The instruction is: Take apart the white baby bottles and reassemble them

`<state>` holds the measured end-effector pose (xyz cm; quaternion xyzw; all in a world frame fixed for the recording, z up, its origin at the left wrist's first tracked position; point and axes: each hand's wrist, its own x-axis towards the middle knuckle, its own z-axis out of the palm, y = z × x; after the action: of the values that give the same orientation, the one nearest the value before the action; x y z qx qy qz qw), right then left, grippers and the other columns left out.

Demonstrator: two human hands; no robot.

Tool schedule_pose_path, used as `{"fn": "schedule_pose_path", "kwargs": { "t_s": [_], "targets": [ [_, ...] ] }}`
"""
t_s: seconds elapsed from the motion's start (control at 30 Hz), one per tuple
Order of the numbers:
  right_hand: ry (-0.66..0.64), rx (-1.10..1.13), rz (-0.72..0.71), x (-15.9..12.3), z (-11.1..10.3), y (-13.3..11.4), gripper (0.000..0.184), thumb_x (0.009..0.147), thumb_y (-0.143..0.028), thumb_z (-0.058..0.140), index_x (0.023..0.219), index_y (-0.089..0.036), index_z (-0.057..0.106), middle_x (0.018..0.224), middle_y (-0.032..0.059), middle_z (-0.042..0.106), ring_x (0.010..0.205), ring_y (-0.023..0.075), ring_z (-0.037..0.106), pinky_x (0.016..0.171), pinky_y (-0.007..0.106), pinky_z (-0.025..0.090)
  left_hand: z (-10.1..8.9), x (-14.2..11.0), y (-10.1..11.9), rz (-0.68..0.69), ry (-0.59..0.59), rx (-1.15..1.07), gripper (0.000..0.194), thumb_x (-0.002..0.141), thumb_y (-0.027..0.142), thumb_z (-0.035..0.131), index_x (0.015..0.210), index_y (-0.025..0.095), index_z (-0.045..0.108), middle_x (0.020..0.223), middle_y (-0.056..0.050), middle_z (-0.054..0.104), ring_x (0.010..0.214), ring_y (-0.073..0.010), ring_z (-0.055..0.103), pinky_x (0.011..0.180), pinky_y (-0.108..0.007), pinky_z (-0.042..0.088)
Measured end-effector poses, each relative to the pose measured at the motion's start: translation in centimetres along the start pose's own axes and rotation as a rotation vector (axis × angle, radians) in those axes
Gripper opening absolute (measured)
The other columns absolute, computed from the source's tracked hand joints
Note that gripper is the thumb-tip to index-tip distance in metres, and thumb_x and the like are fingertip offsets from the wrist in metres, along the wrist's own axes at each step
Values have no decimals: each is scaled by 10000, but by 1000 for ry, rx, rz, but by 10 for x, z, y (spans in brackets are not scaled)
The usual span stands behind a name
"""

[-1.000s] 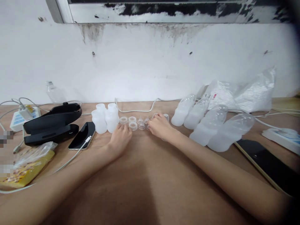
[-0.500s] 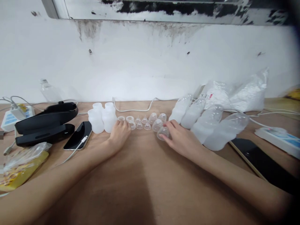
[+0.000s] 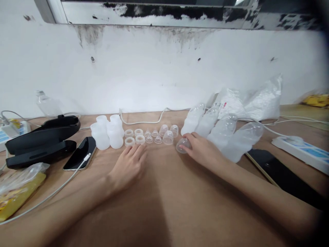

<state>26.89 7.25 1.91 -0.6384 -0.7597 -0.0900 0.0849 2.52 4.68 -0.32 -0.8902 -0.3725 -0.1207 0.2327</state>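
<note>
My right hand (image 3: pixel 203 149) has its thumb and fingers on a clear domed bottle cap (image 3: pixel 182 145) standing on the table. More clear caps (image 3: pixel 168 138) sit just left of it in a cluster. Beside them stand several small clear bottle nipples (image 3: pixel 158 139), then several translucent screw rings (image 3: pixel 140 139). My left hand (image 3: pixel 130 163) lies on the table in front of the rings, fingers stretched forward and holding nothing. Several open white baby bottles (image 3: pixel 100 137) stand together at the left. Capped baby bottles (image 3: pixel 194 120) form a slanting row beyond my right hand.
At the left lie a phone (image 3: pixel 81 154), a black case (image 3: pixel 42 142) and a yellow snack bag (image 3: pixel 22 192). At the right are a larger dark phone (image 3: pixel 282 175), a power strip (image 3: pixel 303 151) and a plastic bag of white material (image 3: pixel 262 103). A white cable (image 3: pixel 142 122) runs along the wall.
My right hand moved right from the nipples and caps, shifting one clear cap away from the cluster. My left hand drew back toward me from the rings, which show fully now.
</note>
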Motion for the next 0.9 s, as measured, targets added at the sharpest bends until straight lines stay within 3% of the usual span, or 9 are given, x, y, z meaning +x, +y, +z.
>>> {"fn": "schedule_pose_path", "kwargs": {
  "t_s": [0.13, 0.37, 0.43, 0.5, 0.57, 0.6, 0.67, 0.77, 0.9],
  "targets": [
    [16, -4, 15, 13, 7, 5, 288, 854, -258, 458, 1085, -96, 514, 1004, 128, 573, 768, 215, 603, 648, 306, 429, 2, -17, 3, 22, 92, -188, 220, 849, 138, 406, 977, 101, 581, 1038, -126, 596, 932, -239, 552, 782, -368, 460],
    [55, -51, 31, 16, 4, -6, 334, 854, -244, 445, 1157, -108, 480, 1073, 140, 545, 791, 226, 588, 600, 298, 421, 5, -17, 3, 15, 77, -275, 199, 846, 126, 414, 948, 96, 583, 1053, -134, 572, 938, -239, 551, 787, -377, 479],
    [151, -121, -3, 9, -10, -4, 309, 859, -258, 432, 1129, -130, 506, 1113, 135, 530, 886, 250, 560, 639, 312, 417, 6, -18, 3, 14, 81, -279, 194, 840, 120, 423, 945, 95, 583, 1049, -135, 571, 936, -240, 554, 788, -379, 481],
    [356, -254, -16, 0, -28, 2, 299, 864, -301, 418, 1097, -151, 532, 1148, 130, 515, 1015, 285, 487, 718, 344, 401, 6, -19, 3, 12, 87, -284, 196, 843, 122, 419, 947, 97, 582, 1049, -133, 571, 935, -238, 556, 785, -377, 485],
    [533, -392, 104, -7, -46, 11, 362, 853, -370, 426, 1112, -137, 527, 1162, 159, 498, 1030, 322, 453, 713, 372, 388, 6, -19, 4, 9, 89, -288, 199, 847, 125, 413, 948, 102, 583, 1051, -131, 572, 935, -235, 559, 782, -373, 487],
    [545, -440, 177, -10, -53, 16, 411, 845, -399, 434, 1127, -112, 516, 1147, 183, 499, 1008, 334, 460, 681, 371, 386, 6, -18, 4, 9, 91, -286, 200, 848, 125, 410, 948, 105, 582, 1055, -130, 570, 940, -235, 558, 783, -372, 487],
    [441, -481, 278, -13, -61, 26, 453, 841, -433, 432, 1111, -81, 525, 1098, 199, 519, 898, 320, 518, 582, 333, 368, 4, -17, 4, 11, 98, -272, 209, 848, 121, 401, 973, 107, 568, 1066, -130, 567, 954, -235, 554, 791, -367, 484],
    [270, -454, 294, -16, -63, 31, 401, 840, -453, 429, 1020, -130, 582, 1094, 132, 528, 705, 238, 575, 468, 277, 300, 0, -16, 6, -3, 124, -247, 282, 856, 176, 410, 1113, 81, 479, 1046, -142, 575, 945, -243, 555, 783, -368, 483],
    [286, -418, 209, -18, -64, 25, 343, 802, -482, 488, 912, -182, 611, 1044, 52, 539, 627, 183, 570, 437, 254, 286, -5, -17, 9, 10, 130, -257, 422, 853, 268, 438, 1204, 44, 369, 1033, -167, 577, 950, -264, 553, 773, -376, 481]
  ]
}}
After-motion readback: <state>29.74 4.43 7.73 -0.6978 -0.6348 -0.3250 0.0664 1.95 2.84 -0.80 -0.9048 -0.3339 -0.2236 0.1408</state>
